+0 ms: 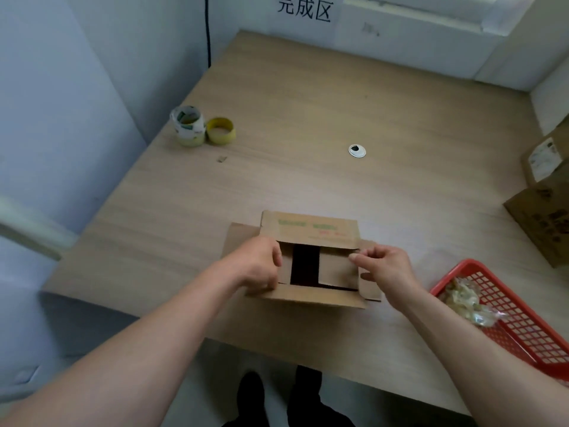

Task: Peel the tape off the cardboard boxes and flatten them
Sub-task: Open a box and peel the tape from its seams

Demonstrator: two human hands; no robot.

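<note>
Box (308, 232) sits at the near edge of the tabletop (308, 118), roughly mid-width, top open. Far flap is folded back, side flaps are out, inner flaps lie partly across a dark gap.

Left hand (261, 266): fingers curled over the box's left rim, gripping it. Right hand (388, 266): thumb and fingers pinched together on the top edge at the right rim. Can't tell whether there's a tape remnant in that pinch or just cardboard.

Handling, my read:
- Light, looks empty. It'll skate on the smooth tabletop if I pull with one hand, so one hand anchors while the other works.
- Corrugated: stiff across the panels, weak at the scored folds. Hold on wall edges and corners, not mid-flap, or the flap just bends.
- Not fragile, not slippery. The surface paper can tear with the tape, so peel low and slow from a lifted tape end.
- To flatten: bottom seam has to be free first (can't see it from here), then push opposite corners so it racks flat along the creases.

Also around: red basket (535, 331) at the near right corner with crumpled tape (465, 300) in it, so peeled strips go there. More boxes (545, 208) at the right edge. Two tape rolls (188, 126) at the left edge, well apart from my work.
</note>
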